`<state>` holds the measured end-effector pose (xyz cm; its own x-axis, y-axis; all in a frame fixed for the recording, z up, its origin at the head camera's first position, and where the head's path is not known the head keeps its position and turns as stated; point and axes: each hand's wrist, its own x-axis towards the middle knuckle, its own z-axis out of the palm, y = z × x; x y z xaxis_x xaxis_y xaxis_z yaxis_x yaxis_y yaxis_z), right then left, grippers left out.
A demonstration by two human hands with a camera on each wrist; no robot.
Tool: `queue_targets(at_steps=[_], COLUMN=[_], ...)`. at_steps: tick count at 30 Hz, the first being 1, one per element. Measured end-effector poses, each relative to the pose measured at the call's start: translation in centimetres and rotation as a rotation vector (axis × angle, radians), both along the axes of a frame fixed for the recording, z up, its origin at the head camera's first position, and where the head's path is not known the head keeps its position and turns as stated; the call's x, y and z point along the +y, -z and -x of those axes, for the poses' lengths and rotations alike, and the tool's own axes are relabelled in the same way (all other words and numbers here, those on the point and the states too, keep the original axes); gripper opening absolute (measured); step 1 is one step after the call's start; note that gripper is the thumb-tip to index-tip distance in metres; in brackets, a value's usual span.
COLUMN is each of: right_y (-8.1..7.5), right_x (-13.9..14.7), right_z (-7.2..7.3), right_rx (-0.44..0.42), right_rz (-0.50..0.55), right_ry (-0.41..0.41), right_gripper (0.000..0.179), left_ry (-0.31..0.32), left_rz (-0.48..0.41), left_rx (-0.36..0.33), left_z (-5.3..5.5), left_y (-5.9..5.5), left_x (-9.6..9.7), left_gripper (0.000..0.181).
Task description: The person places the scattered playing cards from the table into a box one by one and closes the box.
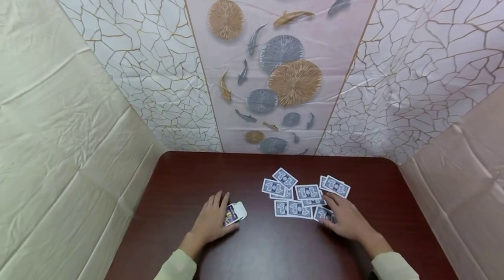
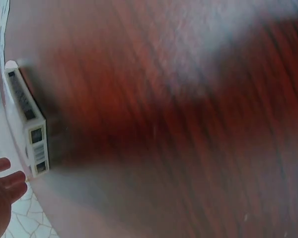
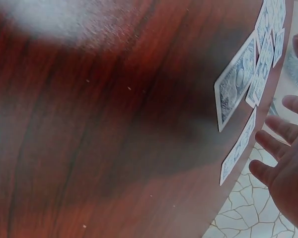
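Bracketing the card box (image 1: 231,214), perhaps to steady it, left hand (image 1: 210,218) has fingers apart; right hand (image 1: 346,219), likewise splayed, spans cards (image 1: 308,192).

From my station I observe the left hand (image 1: 208,221) palm-down, fingers extended and thumb apart, and the right hand (image 1: 348,218) palm-down, fingers spread, with the left wrist (image 1: 192,244) and right wrist (image 1: 374,243) both angled inward.
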<state>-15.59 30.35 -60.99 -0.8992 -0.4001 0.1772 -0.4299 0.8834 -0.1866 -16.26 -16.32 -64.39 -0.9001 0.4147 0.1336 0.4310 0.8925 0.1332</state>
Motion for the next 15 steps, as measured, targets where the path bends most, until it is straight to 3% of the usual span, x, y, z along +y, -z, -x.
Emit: queue_targets(at_steps=[5,15], right_y=[0.4,1.2], right_x=[0.0,0.0], right_z=[-0.3,-0.4], right_rx=[0.012,-0.102], right_rz=[0.006,-0.022], right_ry=[0.007,0.092], right_gripper=[0.078,0.078], left_ry=[-0.026,-0.069], left_rz=[0.018,0.044], left_rx=[0.058,0.154], left_z=[-0.2,-0.7], left_y=[0.8,2.3], left_x=[0.7,1.4], left_gripper=[0.11,0.102])
